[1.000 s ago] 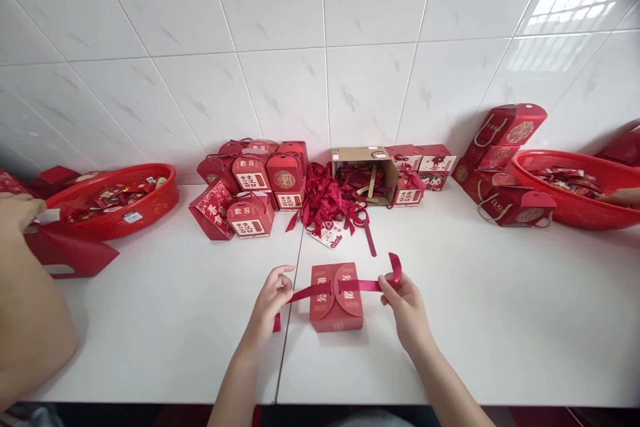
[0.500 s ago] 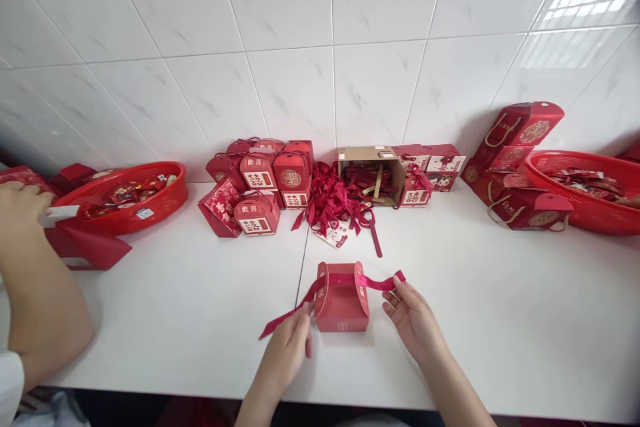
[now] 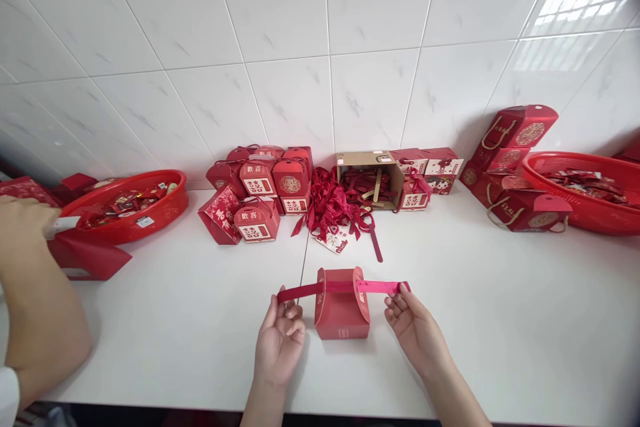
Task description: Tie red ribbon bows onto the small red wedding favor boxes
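A small red box point(image 3: 342, 317) with rounded side flaps stands on the white table in front of me. A red ribbon point(image 3: 383, 287) passes through both flaps across its top and sticks out on either side. My left hand point(image 3: 281, 340), palm up at the left of the box, pinches the ribbon's left end. On the right, my right hand point(image 3: 417, 330) holds the other end between thumb and fingers. The ribbon is stretched nearly level, and neither hand touches the box.
Behind lie a ribbon pile point(image 3: 330, 203), an open carton point(image 3: 365, 159) and stacked red boxes point(image 3: 257, 180). Red baskets stand left point(image 3: 165, 210) and right point(image 3: 585, 213), the right one beside more boxes point(image 3: 530, 210). Another person's arm point(image 3: 45, 320) reaches in at far left.
My left hand has moved left and turned palm up, now gripping the ribbon's left end, which hung down diagonally before. My right hand keeps its hold, slightly lower in view.
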The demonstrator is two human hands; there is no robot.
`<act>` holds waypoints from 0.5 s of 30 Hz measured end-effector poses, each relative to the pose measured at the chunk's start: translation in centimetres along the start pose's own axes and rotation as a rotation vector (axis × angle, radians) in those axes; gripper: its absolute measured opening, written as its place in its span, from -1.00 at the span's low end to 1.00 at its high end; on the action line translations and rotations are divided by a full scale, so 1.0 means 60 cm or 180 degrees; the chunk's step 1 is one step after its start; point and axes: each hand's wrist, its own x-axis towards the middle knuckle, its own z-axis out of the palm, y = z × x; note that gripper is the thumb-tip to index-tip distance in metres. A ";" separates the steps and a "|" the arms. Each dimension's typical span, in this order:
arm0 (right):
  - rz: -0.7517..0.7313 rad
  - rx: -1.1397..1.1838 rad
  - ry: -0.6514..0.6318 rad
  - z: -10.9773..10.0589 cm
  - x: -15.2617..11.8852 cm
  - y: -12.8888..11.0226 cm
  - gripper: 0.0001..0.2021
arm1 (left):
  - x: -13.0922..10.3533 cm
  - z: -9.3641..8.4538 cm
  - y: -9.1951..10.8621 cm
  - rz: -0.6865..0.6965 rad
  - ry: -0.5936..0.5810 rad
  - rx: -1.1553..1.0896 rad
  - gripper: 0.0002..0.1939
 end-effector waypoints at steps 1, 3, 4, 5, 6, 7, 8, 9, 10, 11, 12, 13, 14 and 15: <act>-0.0065 0.0027 0.0053 -0.001 0.000 -0.001 -0.82 | -0.002 -0.001 0.003 0.0069 0.0062 0.0059 -0.68; -0.0312 0.0081 0.0195 0.000 -0.002 -0.006 -0.80 | -0.006 0.002 0.015 0.0330 0.0303 0.0209 -0.76; -0.0490 0.0073 0.0258 0.003 -0.004 -0.012 -0.79 | -0.009 0.005 0.023 0.0529 0.0446 0.0303 -0.81; -0.0691 0.0036 0.0293 0.007 -0.006 -0.019 -0.78 | -0.013 0.010 0.033 0.0775 0.0574 0.0403 -0.85; -0.0905 -0.0020 0.0297 0.013 -0.008 -0.030 -0.77 | -0.017 0.017 0.044 0.1054 0.0668 0.0500 -0.87; -0.1122 -0.0101 0.0270 0.021 -0.011 -0.041 -0.77 | -0.021 0.026 0.056 0.1352 0.0716 0.0600 -0.87; -0.1324 -0.0216 0.0206 0.030 -0.015 -0.055 -0.78 | -0.025 0.037 0.068 0.1646 0.0696 0.0703 -0.85; -0.1521 -0.0358 0.0121 0.041 -0.018 -0.069 -0.80 | -0.030 0.050 0.079 0.1915 0.0612 0.0806 -0.82; -0.1715 -0.0519 0.0034 0.053 -0.021 -0.083 -0.80 | -0.034 0.066 0.089 0.2150 0.0474 0.0907 -0.79; -0.1895 -0.0694 -0.0055 0.066 -0.025 -0.097 -0.79 | -0.039 0.083 0.097 0.2346 0.0295 0.1018 -0.75; -0.2053 -0.0872 -0.0147 0.080 -0.027 -0.110 -0.78 | -0.043 0.100 0.104 0.2503 0.0092 0.1146 -0.72; -0.2177 -0.1036 -0.0244 0.093 -0.030 -0.121 -0.78 | -0.047 0.118 0.109 0.2645 -0.0110 0.1282 -0.70; -0.2273 -0.1170 -0.0340 0.107 -0.032 -0.131 -0.79 | -0.051 0.136 0.113 0.2777 -0.0294 0.1415 -0.71; -0.2342 -0.1281 -0.0442 0.120 -0.033 -0.140 -0.80 | -0.053 0.153 0.115 0.2902 -0.0456 0.1533 -0.73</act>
